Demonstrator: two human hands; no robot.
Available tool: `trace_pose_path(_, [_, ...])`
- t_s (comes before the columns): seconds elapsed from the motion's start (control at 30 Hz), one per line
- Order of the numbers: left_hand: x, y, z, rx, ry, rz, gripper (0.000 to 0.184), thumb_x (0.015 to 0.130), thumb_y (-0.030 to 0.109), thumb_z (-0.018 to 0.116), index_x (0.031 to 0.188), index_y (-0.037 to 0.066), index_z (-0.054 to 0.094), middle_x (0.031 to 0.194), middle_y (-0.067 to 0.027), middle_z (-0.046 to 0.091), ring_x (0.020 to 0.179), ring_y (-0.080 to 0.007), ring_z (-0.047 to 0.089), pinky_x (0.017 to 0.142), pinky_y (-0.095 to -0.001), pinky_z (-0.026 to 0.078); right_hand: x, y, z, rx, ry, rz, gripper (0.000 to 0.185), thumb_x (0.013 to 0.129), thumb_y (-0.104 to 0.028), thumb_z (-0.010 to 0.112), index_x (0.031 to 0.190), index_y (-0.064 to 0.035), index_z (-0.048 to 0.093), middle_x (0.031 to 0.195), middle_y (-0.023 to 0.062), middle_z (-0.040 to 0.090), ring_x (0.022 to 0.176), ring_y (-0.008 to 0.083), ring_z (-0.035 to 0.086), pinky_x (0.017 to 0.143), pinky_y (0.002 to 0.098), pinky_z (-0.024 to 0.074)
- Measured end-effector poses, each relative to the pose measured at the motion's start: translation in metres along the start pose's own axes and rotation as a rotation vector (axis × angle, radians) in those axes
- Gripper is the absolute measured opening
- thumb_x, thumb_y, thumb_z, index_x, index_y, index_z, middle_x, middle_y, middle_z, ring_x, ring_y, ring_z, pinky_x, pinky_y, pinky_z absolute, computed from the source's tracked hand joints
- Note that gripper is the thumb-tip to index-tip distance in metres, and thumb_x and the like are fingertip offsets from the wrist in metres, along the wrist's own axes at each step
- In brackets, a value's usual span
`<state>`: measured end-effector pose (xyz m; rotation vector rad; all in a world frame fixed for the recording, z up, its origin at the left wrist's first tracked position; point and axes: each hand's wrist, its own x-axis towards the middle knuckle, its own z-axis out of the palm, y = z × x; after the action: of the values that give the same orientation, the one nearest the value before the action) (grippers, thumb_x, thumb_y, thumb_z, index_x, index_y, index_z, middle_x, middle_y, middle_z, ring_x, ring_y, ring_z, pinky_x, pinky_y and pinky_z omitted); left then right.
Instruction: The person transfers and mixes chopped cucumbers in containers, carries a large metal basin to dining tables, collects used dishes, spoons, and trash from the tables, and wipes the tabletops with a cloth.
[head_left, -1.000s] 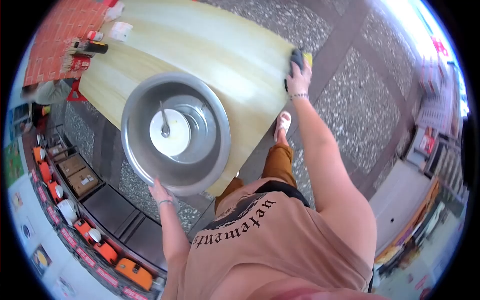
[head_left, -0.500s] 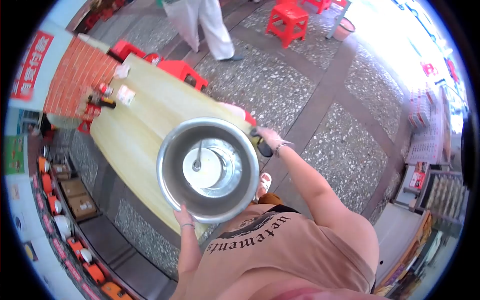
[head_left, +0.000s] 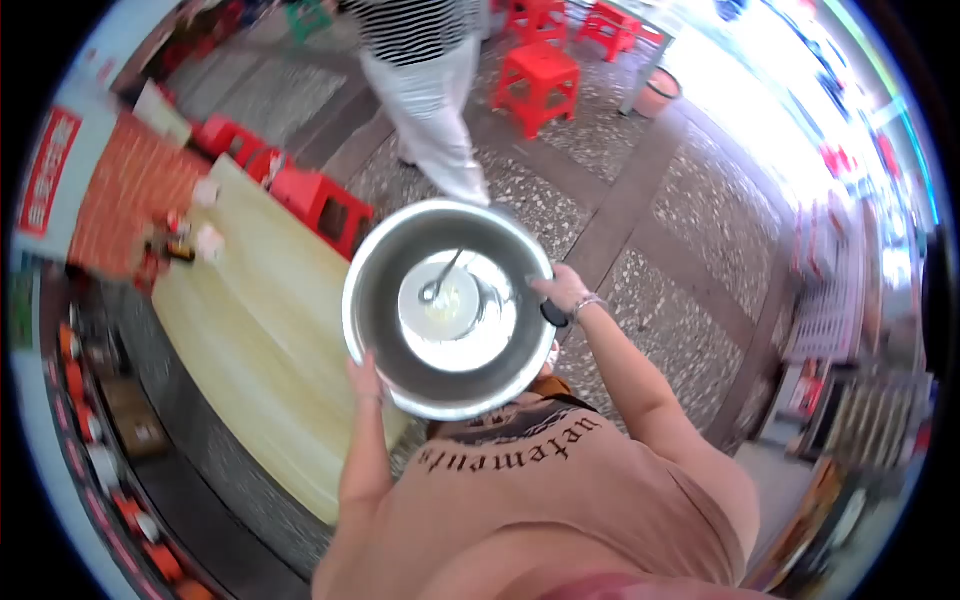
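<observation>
A large, deep stainless steel basin is held up in front of me, beside the table. My left hand grips its near left rim. On the right side, my right hand has hold of the rim, with a small black object under the fingers; its kind is unclear. Inside the basin lies a round white piece, perhaps a bowl or dish, with pale yellowish bits on it. A metal spoon or ladle rests there, its handle pointing up and right.
A long pale wooden table stands to my left, with bottles and tissues at its far end. Red stools stand ahead. A person in white trousers is just beyond the basin. A counter with trays is at right.
The basin has shifted right, away from over the table. My right hand has come onto its rim, bringing the black object. The person ahead appears nearer the basin.
</observation>
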<state>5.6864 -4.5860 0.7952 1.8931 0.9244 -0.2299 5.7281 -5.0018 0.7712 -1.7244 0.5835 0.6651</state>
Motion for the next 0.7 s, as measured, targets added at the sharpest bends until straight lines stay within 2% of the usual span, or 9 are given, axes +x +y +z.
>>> trace_pose_path(0.03, [0.005, -0.018, -0.008, -0.018, 0.024, -0.044, 0.055, 0.085, 0.028, 0.060, 0.123, -0.008, 0.044, 0.114, -0.0215, 0.056, 0.100, -0.0273, 0.056, 0.086, -0.0373, 0.046, -0.007, 0.008, 0.014, -0.035, 0.065, -0.024, 0.043, 0.077, -0.038, 0.068, 0.100, -0.0008, 0.067, 0.087, 0.0132, 0.068, 0.082, 0.0217, 0.064, 0.076, 0.0338, 0.0491])
trace_pose_path(0.1, [0.034, -0.087, -0.047, -0.061, 0.012, 0.036, 0.052, 0.084, 0.029, 0.061, 0.120, -0.006, 0.047, 0.111, -0.0205, 0.057, 0.096, -0.0266, 0.057, 0.081, -0.0372, 0.047, -0.014, 0.022, 0.067, -0.069, 0.099, -0.152, 0.043, 0.077, -0.037, 0.068, 0.099, -0.0004, 0.067, 0.086, 0.0124, 0.067, 0.081, 0.0211, 0.063, 0.075, 0.0344, 0.0489])
trace_pose_path(0.17, [-0.012, 0.012, 0.035, 0.046, 0.106, -0.031, 0.047, 0.083, 0.029, 0.062, 0.116, -0.004, 0.052, 0.108, -0.0193, 0.059, 0.094, -0.0252, 0.058, 0.079, -0.0372, 0.047, 0.015, -0.030, -0.043, 0.060, -0.069, -0.021, 0.042, 0.078, -0.037, 0.068, 0.100, -0.0007, 0.067, 0.086, 0.0112, 0.067, 0.081, 0.0186, 0.063, 0.075, 0.0344, 0.0482])
trace_pose_path(0.2, [-0.020, 0.047, 0.055, 0.013, 0.110, -0.048, 0.046, 0.082, 0.029, 0.062, 0.114, -0.004, 0.053, 0.105, -0.0185, 0.060, 0.093, -0.0247, 0.058, 0.080, -0.0371, 0.047, 0.040, -0.027, -0.070, -0.117, -0.058, -0.094, 0.042, 0.079, -0.035, 0.067, 0.102, -0.0006, 0.066, 0.087, 0.0094, 0.067, 0.082, 0.0163, 0.062, 0.074, 0.0335, 0.0475])
trace_pose_path(0.37, [0.005, 0.036, 0.010, -0.017, 0.175, -0.062, 0.044, 0.081, 0.030, 0.062, 0.111, -0.003, 0.056, 0.100, -0.0159, 0.062, 0.089, -0.0242, 0.058, 0.079, -0.0366, 0.046, 0.069, -0.041, -0.030, 0.095, -0.182, -0.164, 0.039, 0.080, -0.032, 0.065, 0.104, -0.0017, 0.066, 0.090, 0.0081, 0.066, 0.082, 0.0154, 0.060, 0.076, 0.0312, 0.0465])
trace_pose_path(0.5, [0.003, 0.055, -0.016, -0.161, 0.216, -0.001, 0.043, 0.083, 0.026, 0.060, 0.115, -0.002, 0.054, 0.103, -0.0143, 0.060, 0.089, -0.0242, 0.058, 0.079, -0.0366, 0.048, 0.047, -0.098, -0.031, 0.023, -0.235, -0.166, 0.044, 0.081, -0.035, 0.066, 0.111, -0.0030, 0.063, 0.097, 0.0080, 0.065, 0.087, 0.0153, 0.059, 0.079, 0.0309, 0.0457])
trace_pose_path(0.53, [0.001, 0.055, -0.021, -0.170, 0.229, 0.005, 0.042, 0.085, 0.024, 0.059, 0.118, -0.001, 0.052, 0.105, -0.0138, 0.059, 0.091, -0.0241, 0.059, 0.079, -0.0362, 0.049, 0.045, -0.096, -0.025, 0.187, -0.278, -0.142, 0.047, 0.081, -0.037, 0.066, 0.113, -0.0036, 0.062, 0.100, 0.0082, 0.065, 0.090, 0.0156, 0.059, 0.081, 0.0307, 0.0456])
trace_pose_path(0.63, [-0.018, 0.094, -0.014, -0.316, 0.201, -0.003, 0.043, 0.083, 0.025, 0.061, 0.116, -0.002, 0.055, 0.104, -0.0138, 0.060, 0.091, -0.0222, 0.056, 0.079, -0.0360, 0.046, 0.081, -0.079, -0.024, 0.072, -0.341, -0.223, 0.048, 0.080, -0.039, 0.065, 0.112, -0.0036, 0.062, 0.101, 0.0089, 0.065, 0.092, 0.0164, 0.060, 0.082, 0.0311, 0.0457])
trace_pose_path(0.7, [-0.015, 0.096, -0.014, -0.248, 0.169, 0.026, 0.043, 0.083, 0.024, 0.060, 0.117, -0.002, 0.054, 0.104, -0.0135, 0.060, 0.092, -0.0224, 0.056, 0.080, -0.0358, 0.046, 0.107, -0.036, -0.017, 0.144, -0.279, -0.295, 0.049, 0.080, -0.040, 0.064, 0.111, -0.0030, 0.063, 0.100, 0.0091, 0.066, 0.092, 0.0174, 0.061, 0.082, 0.0315, 0.0460])
